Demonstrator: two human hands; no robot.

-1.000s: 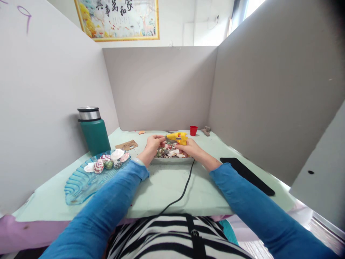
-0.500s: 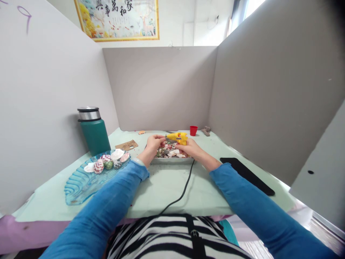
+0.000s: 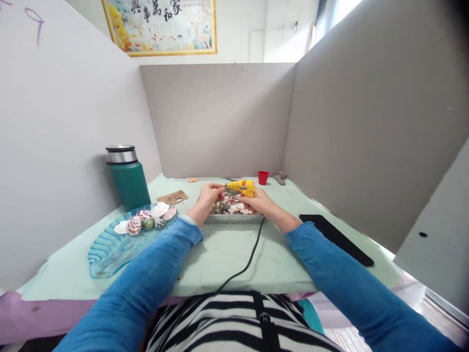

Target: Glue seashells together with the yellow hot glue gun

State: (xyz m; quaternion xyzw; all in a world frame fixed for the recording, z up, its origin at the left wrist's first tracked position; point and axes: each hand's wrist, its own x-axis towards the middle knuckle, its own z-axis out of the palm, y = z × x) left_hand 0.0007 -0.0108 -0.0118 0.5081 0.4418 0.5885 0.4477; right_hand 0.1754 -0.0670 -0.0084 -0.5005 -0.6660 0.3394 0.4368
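Observation:
My right hand (image 3: 258,201) is wrapped round the handle of a yellow glue gun (image 3: 240,186), whose nozzle points left. Close to that nozzle, my left hand (image 3: 211,195) is closed in a pinch; what it holds, if anything, is too small to make out. Below both hands lies a shallow metal tray (image 3: 234,219) filled with seashells (image 3: 234,208), partly hidden by the hands. From the tray's right side a black cord (image 3: 252,254) runs over the table toward my body.
At left, a blue glass dish (image 3: 113,254) bears several shells, with a green bottle (image 3: 128,183) behind it. A brown card (image 3: 173,197) lies farther back. A red cup (image 3: 263,178) and a grey lump (image 3: 280,178) stand at back right. A black flat pad (image 3: 335,238) lies right.

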